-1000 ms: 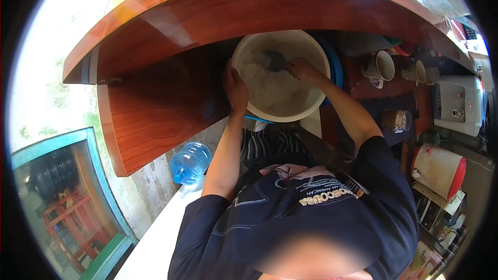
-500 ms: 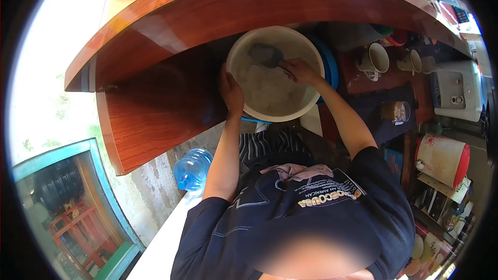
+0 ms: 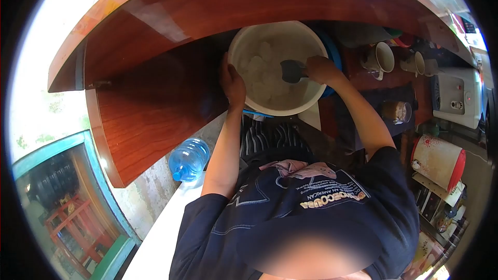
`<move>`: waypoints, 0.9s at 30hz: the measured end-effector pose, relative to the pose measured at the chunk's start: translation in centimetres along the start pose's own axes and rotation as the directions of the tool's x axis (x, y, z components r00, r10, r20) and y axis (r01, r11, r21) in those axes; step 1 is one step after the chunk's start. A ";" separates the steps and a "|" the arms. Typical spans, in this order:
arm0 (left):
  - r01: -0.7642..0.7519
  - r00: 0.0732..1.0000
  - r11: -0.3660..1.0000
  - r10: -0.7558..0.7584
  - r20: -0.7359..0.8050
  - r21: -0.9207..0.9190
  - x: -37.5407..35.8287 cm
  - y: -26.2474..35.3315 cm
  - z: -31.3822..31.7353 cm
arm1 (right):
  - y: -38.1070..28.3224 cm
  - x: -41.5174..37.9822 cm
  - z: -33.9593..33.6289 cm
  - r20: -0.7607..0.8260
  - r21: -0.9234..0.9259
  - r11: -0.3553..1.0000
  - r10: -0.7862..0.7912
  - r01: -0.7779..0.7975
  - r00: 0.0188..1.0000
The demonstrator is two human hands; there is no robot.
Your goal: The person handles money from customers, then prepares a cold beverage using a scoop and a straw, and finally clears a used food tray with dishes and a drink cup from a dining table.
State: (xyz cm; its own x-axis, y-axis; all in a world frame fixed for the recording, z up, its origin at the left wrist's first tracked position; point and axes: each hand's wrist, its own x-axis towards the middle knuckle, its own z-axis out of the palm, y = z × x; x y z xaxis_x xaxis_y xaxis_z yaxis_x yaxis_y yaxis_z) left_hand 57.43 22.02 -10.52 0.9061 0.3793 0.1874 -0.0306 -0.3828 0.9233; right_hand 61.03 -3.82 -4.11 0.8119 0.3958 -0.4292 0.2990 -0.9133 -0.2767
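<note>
A large cream bucket holds pale, translucent lumps that look like ice. Against its left outer wall rests my left hand, gripping the side near the rim. My right hand is closed around the handle of a dark grey scoop, reaching over the right rim. The scoop's head is inside the bucket, right of its middle, over the lumps. Part of a blue tub shows behind the bucket on the right.
A reddish-brown wooden counter curves over the top. To the right stand two light mugs, a glass of brown drink and a white appliance. A blue water jug is at lower left, beside the wooden panel.
My right hand has moved the scoop right and slightly down, from the bucket's upper left to right of its middle. My left hand stays at the bucket's side. The view has shifted slightly.
</note>
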 end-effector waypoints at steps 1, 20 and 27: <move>-0.003 1.000 1.000 0.003 -0.001 0.001 0.0 0.0 0.0 | 0.1 0.6 0.9 -0.079 -0.112 0.992 -0.069 0.060 0.994; 0.028 0.999 0.997 -0.026 0.030 -0.067 0.0 0.8 -0.5 | -2.7 7.4 8.5 -0.314 0.192 0.975 -0.043 0.108 0.949; -0.072 0.997 0.974 0.071 0.013 0.213 -0.2 0.7 -0.2 | -1.5 6.5 6.3 -0.299 0.288 0.956 0.029 0.061 0.954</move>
State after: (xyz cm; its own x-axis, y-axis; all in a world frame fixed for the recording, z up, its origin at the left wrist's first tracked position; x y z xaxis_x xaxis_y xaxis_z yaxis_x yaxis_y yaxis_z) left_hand 57.09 21.85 -9.82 0.9069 0.3405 0.2481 -0.0052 -0.5799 0.8146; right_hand 62.70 0.76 -11.87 0.9329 0.3224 -0.1604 0.1912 -0.8209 -0.5381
